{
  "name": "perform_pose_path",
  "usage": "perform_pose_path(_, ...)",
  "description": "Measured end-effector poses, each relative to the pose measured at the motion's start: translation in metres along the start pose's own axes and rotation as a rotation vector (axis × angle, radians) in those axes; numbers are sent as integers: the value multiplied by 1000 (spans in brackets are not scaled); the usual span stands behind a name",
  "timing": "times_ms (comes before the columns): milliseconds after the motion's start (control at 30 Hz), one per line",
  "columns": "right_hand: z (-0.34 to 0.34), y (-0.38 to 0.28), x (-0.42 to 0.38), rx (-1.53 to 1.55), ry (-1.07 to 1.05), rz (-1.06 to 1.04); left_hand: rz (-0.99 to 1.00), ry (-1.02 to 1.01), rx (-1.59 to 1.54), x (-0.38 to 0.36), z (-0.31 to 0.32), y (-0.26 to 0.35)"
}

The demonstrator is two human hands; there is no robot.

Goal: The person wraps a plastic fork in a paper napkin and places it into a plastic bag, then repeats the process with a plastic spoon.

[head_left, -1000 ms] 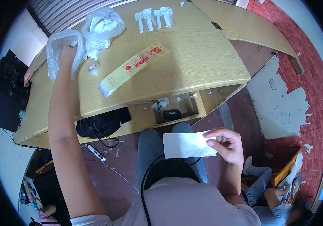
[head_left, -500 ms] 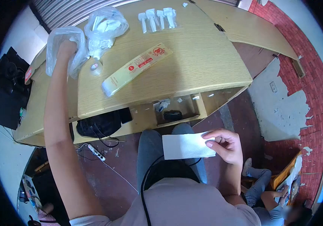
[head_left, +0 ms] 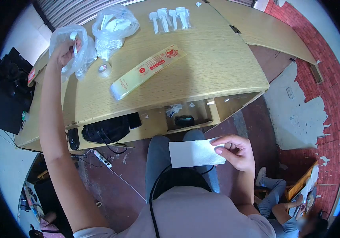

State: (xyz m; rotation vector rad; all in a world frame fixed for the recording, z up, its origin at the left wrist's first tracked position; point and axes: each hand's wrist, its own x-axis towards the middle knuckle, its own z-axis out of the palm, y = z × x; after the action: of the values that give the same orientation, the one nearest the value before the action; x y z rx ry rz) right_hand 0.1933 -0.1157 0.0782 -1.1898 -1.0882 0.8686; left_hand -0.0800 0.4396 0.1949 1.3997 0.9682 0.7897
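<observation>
My left hand [head_left: 65, 52] is at the mouth of an open clear plastic bag [head_left: 85, 63] on the desk's left side. Its fingers pinch a white plastic spoon [head_left: 73, 36], upright, with the rounded end showing above them. Over my lap, my right hand [head_left: 237, 152] grips a folded white paper napkin [head_left: 191, 154] by its right end, thumb on top. A second plastic bag [head_left: 128, 29] with white contents stands beside the first. Near them lie a roll of clear tape [head_left: 104, 70] and a long yellow printed packet [head_left: 148, 72].
Several white spoon-shaped pieces in clear wrap [head_left: 169, 20] lie in a row at the back of the desk [head_left: 217, 59]. Below its front edge, an open compartment holds a black bag [head_left: 106, 130] and a dark case [head_left: 184, 120]. Another person [head_left: 275, 194] sits at lower right.
My left hand has come up out of the plastic bag with the white spoon in its fingers. My right hand and the napkin stay almost in place.
</observation>
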Motion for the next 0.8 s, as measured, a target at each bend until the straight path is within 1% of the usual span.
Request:
perform_pose_path(67, 0, 4, 0, 24, 3, -7, -12, 75, -145, -15, 11, 7)
perform_pose_path(100, 0, 5, 0, 48, 6, -15, -13, 77, -145, -15, 9, 6)
perform_pose_path(167, 0, 4, 0, 40, 3, -3, 12, 110, -365, -16, 6, 2)
perform_pose_path(267, 0, 4, 1, 24, 9, 13, 45, 75, -439, -14, -7, -2)
perform_pose_path(300, 1, 5, 1, 16, 13, 17, 44, 72, -439, -19, -3, 1)
perform_pose_path(367, 2, 5, 1, 24, 16, 27, 50, 106, -608, -29, 2, 9)
perform_pose_path(400, 3, 5, 2, 35, 16, 38, 48, 110, -609, -28, -6, 10)
perform_pose_path(467, 3, 5, 1, 38, 9, 39, -139, -123, -773, -27, -27, 10)
perform_pose_path(500, 2, 5, 1, 42, 11, 36, -137, -121, -774, -42, -22, 13)
perform_pose_path(567, 4, 3, 1, 72, 33, 54, -48, -313, -573, -111, 15, 19)
perform_pose_path(633, 6, -3, 3, 101, 47, 69, 39, -158, -531, -189, 64, 22)
perform_pose_path(733, 8, -9, 8, 132, 89, 54, 236, -140, -383, -267, 78, -2)
perform_pose_path(767, 4, -9, 8, 51, 120, 33, 305, -134, -315, -291, 88, -12)
perform_pose_path(800, 4, -9, 8, -25, 152, 16, 312, -59, -340, -312, 100, -24)
